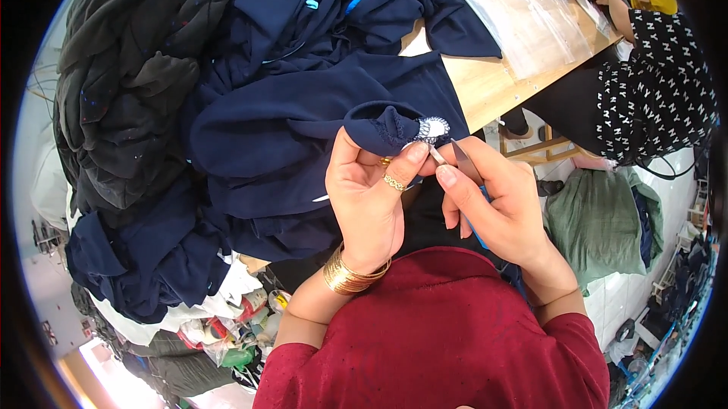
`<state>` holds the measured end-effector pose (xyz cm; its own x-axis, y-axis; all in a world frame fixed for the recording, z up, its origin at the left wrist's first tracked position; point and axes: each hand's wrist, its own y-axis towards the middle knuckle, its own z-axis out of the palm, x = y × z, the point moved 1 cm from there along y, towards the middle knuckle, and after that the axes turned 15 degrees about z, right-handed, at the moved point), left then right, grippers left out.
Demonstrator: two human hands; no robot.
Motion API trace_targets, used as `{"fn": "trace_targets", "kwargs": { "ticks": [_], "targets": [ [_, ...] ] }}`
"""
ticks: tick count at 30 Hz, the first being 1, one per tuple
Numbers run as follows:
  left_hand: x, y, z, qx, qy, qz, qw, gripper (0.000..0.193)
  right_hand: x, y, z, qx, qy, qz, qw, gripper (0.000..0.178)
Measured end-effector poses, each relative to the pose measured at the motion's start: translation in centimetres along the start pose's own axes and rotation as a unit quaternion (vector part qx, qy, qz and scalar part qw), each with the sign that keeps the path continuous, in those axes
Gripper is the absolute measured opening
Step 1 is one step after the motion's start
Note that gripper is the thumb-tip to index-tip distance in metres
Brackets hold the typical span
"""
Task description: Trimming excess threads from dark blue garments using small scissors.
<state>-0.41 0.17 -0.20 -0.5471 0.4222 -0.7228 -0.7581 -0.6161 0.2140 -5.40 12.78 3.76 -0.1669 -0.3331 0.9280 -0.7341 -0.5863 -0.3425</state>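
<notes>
My left hand (370, 208) pinches the edge of a navy garment (265, 128). At that edge is a small white patch (434, 130) with dark overlock stitching around it. My right hand (504, 204) is closed on thread snips (465, 162); the two metal blades stand apart, and a bit of blue shows below the fingers. One blade tip is at the lower edge of the white patch, close to my left thumb. Whether a thread lies between the blades is too small to tell. The rest of the navy cloth spreads over the table in front of me.
Black cloth (144, 67) is heaped at the left. Clear plastic bags (523, 18) lie on the wooden table (481, 86) at the far right. Another person in a patterned black garment (656, 90) is beside it. Green cloth (599, 219) hangs at the right; scraps (239, 325) fill the lower left.
</notes>
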Motion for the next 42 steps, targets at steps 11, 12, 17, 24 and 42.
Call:
{"fn": "trace_targets", "kwargs": {
  "ticks": [11,12,17,24,42],
  "targets": [
    [0.11,-0.03,0.01,0.003,-0.003,0.005,1.0,0.024,-0.1,-0.02,0.1,-0.004,0.006,0.022,1.0,0.011],
    [0.14,-0.02,0.03,-0.002,-0.003,0.003,1.0,0.024,-0.11,0.04,0.14,-0.004,0.014,0.026,1.0,0.011],
    [0.03,0.09,0.12,-0.004,-0.01,-0.003,1.0,0.025,-0.47,0.26,0.46,-0.008,0.037,0.009,0.999,0.012],
    [0.07,0.16,0.12,-0.014,-0.013,-0.009,1.0,0.025,-0.46,0.46,0.83,-0.032,0.033,-0.021,0.999,0.013],
    [-0.18,0.44,0.23,-0.021,-0.019,-0.029,0.999,0.022,-0.35,0.45,0.63,-0.023,0.021,-0.011,0.999,0.01]
  ]
}}
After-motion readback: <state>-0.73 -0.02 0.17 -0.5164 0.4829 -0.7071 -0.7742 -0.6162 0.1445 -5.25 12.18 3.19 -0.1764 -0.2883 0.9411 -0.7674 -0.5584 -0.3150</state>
